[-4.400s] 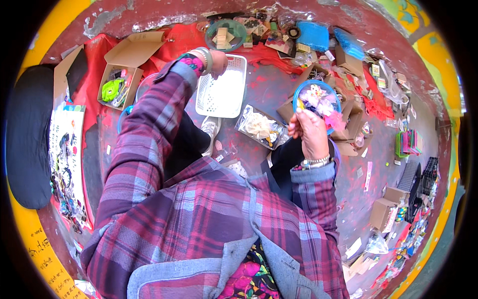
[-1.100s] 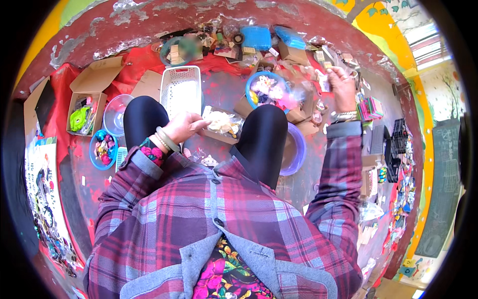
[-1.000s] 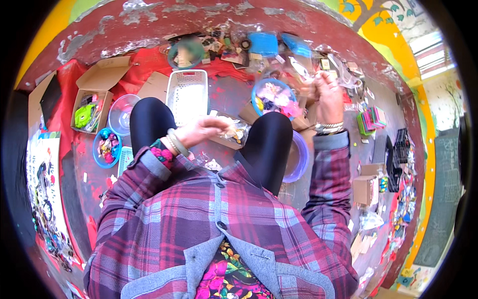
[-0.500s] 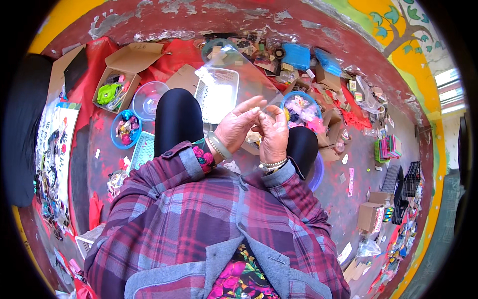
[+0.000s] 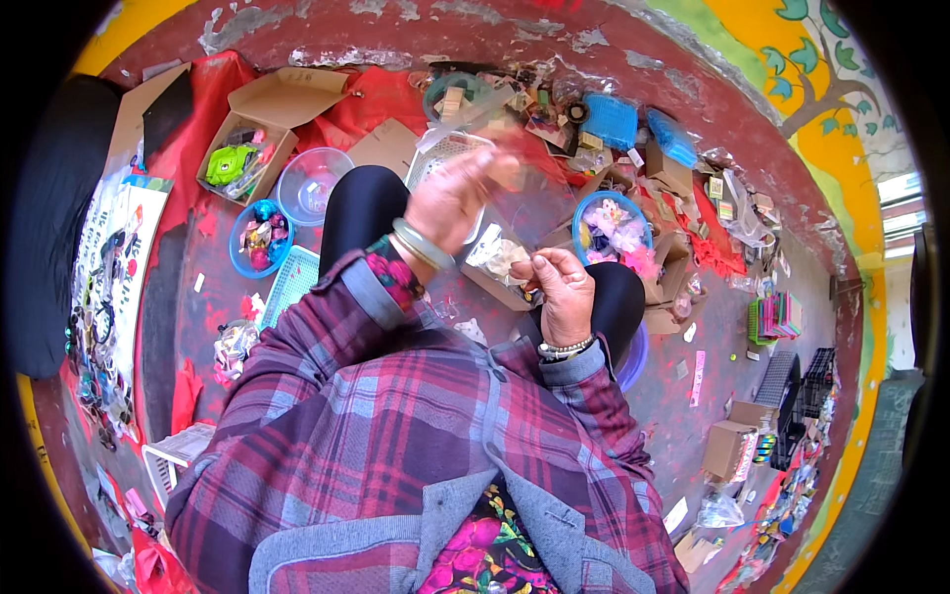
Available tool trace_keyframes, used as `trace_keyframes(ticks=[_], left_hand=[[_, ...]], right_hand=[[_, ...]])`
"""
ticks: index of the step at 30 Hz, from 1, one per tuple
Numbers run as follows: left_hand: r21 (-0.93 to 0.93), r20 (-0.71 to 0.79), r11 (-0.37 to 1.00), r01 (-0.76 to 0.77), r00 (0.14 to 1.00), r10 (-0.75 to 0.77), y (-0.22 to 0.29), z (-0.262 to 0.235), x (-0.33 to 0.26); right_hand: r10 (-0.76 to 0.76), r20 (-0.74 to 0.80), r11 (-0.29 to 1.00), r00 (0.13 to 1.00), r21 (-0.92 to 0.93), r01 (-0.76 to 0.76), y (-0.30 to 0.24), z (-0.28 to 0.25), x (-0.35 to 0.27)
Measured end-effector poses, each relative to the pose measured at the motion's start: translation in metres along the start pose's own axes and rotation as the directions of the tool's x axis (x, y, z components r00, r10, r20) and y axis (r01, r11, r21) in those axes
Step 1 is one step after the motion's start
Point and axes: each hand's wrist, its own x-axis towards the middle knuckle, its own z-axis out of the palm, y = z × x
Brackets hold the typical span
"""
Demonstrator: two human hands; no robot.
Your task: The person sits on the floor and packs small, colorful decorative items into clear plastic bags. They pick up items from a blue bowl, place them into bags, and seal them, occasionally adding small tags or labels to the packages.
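My left hand (image 5: 453, 203) is raised over the white basket (image 5: 421, 166), its fingers smeared by motion. Lower and to the right, my right hand (image 5: 566, 295) is closed in a pinch, thumb against forefinger. A sheet of clear plastic film (image 5: 532, 206), hard to make out, stretches up and away from the right fingertips, between the two hands. Whether the left fingers grip it is lost in the blur. Below the hands, between my knees, sits a cardboard box (image 5: 492, 289) with pale packets in it.
Beyond my right knee stands a blue basin (image 5: 616, 198) of pink and white fluffy pieces. On the left are a clear bowl (image 5: 309, 186), a blue basin (image 5: 259, 230) of shiny pieces, a teal basket (image 5: 291, 287) and an open carton (image 5: 272, 119). Blue packs (image 5: 610, 121) lie farther off.
My hands have parted: the left has risen up and left, while the right has come down slightly. The clear film has shifted with them, and the box between my knees shows more.
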Motion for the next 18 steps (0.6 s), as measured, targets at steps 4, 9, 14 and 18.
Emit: trace_keyframes(ticks=[4,9,14,18], left_hand=[[-0.094,-0.176,0.970,-0.225,0.963,0.206,0.086,-0.034,0.032],[0.022,-0.562,0.861,-0.508,0.706,0.430,0.149,-0.072,0.030],[0.286,-0.175,0.945,0.158,0.978,-0.111,0.048,-0.054,0.007],[0.090,0.117,0.889,0.448,0.882,-0.457,0.010,-0.020,-0.020]], right_hand=[[0.042,-0.059,0.998,0.997,0.045,-0.040,0.008,-0.020,-0.008],[0.087,-0.155,0.961,0.984,0.273,-0.042,0.007,-0.046,-0.005],[0.060,-0.176,0.954,0.983,0.300,-0.005,0.001,-0.036,0.006],[0.042,-0.169,0.984,0.985,0.179,-0.012,-0.003,-0.022,0.002]])
